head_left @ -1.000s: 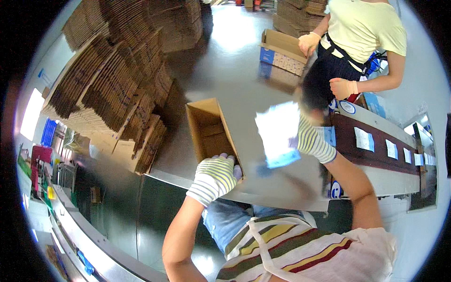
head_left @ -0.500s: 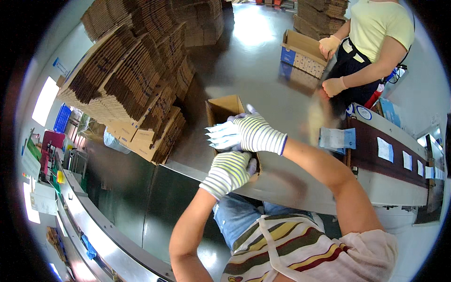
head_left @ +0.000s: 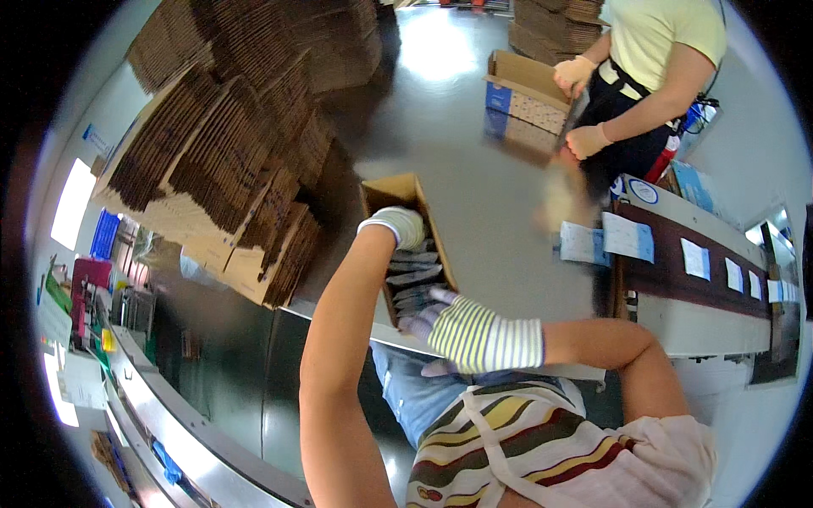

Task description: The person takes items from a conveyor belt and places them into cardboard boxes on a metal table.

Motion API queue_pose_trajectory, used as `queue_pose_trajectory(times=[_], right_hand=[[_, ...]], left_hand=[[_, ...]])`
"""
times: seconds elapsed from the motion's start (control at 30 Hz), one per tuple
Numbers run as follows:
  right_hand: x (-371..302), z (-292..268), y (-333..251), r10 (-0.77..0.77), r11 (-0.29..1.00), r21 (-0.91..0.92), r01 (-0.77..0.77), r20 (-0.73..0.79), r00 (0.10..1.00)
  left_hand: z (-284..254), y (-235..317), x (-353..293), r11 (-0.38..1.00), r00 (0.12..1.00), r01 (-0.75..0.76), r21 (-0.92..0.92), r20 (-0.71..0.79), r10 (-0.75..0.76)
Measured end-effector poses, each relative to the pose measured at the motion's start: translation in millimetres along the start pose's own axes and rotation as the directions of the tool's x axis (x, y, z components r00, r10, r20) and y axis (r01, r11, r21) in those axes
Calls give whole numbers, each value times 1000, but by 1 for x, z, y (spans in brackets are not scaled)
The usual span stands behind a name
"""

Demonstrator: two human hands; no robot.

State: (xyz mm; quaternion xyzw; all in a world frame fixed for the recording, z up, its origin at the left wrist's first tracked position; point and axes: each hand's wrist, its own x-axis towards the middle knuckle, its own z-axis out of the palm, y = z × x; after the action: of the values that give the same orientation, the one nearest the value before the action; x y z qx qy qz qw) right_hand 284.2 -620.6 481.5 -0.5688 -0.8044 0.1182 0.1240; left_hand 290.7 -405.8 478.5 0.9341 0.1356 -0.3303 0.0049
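A narrow open cardboard box (head_left: 440,245) stands on the metal table in front of me. Inside it, several flat silvery-blue packets (head_left: 413,279) are lined up in a row. My left hand (head_left: 398,227), in a striped knit glove, reaches down into the far part of the box, and its fingers are hidden there. At the box's near right corner is my right hand (head_left: 483,334), also gloved, its fingers spread with nothing held; whether the fingertips touch the box or the packets, I cannot tell.
On the right, a dark conveyor belt (head_left: 669,275) carries several blue-and-white packets (head_left: 628,235), with some overlapping at its near end. Tall stacks of flattened cartons (head_left: 229,161) rise at left. Across the table (head_left: 474,195), a co-worker's gloved hands (head_left: 574,76) are at another open box (head_left: 527,95).
The packets that my right hand held over the box are out of it. My left hand has moved to the box's far end, my right hand back to the near end. Another packet reached the belt's end.
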Motion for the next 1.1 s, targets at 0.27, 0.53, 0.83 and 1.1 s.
queue_pose_trajectory(times=[0.27,0.53,0.83,1.1], right_hand=[[2,45,5,-86,992,-120,29,-504,860],[-52,-17,59,-42,988,96,119,-574,817],[-279,-81,241,710,576,-186,-796,-368,600],[-308,-100,258,800,595,-283,-752,292,524]], left_hand=[[27,8,-29,971,974,-228,76,22,227],[47,56,-74,993,935,102,-63,-334,-117],[59,59,-75,999,852,14,-50,-522,-38],[58,57,-77,998,873,24,-61,-485,-50]])
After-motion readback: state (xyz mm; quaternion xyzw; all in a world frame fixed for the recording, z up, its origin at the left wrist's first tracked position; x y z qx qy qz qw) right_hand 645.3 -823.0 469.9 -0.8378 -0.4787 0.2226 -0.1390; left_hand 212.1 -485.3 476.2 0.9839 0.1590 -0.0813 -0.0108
